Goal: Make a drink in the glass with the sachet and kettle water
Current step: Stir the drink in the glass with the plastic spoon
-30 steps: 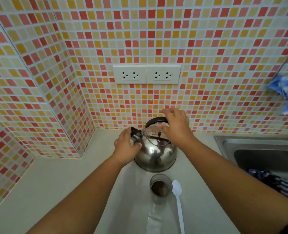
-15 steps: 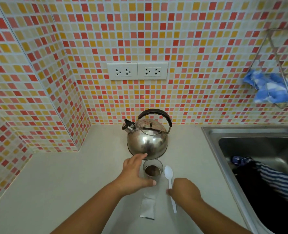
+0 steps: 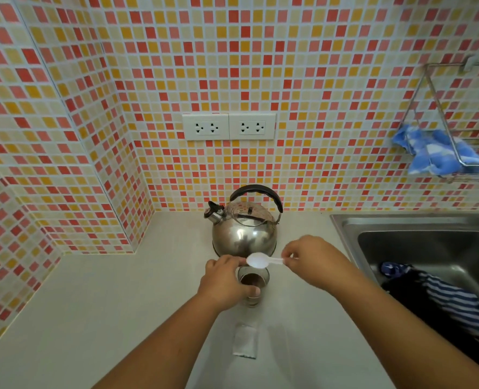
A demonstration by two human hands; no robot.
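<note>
A small clear glass [image 3: 253,282] with brown liquid stands on the counter in front of the steel kettle [image 3: 243,230]. My left hand [image 3: 225,284] wraps around the glass from the left. My right hand [image 3: 314,261] pinches the handle of a white plastic spoon [image 3: 258,260], which it holds level just above the glass rim, bowl toward the left. The kettle stands upright with its black handle up and its spout to the left. An emptied sachet [image 3: 244,341] lies flat on the counter, nearer me than the glass.
A steel sink [image 3: 417,248] lies to the right with a striped cloth [image 3: 451,301] in it. A wire rack [image 3: 457,130] with a blue cloth hangs on the tiled wall. Two socket plates [image 3: 229,126] sit above the kettle. The counter's corner runs off to the left.
Both hands left the kettle. My left hand took hold of the glass. My right hand picked the spoon up off the counter and raised it over the glass.
</note>
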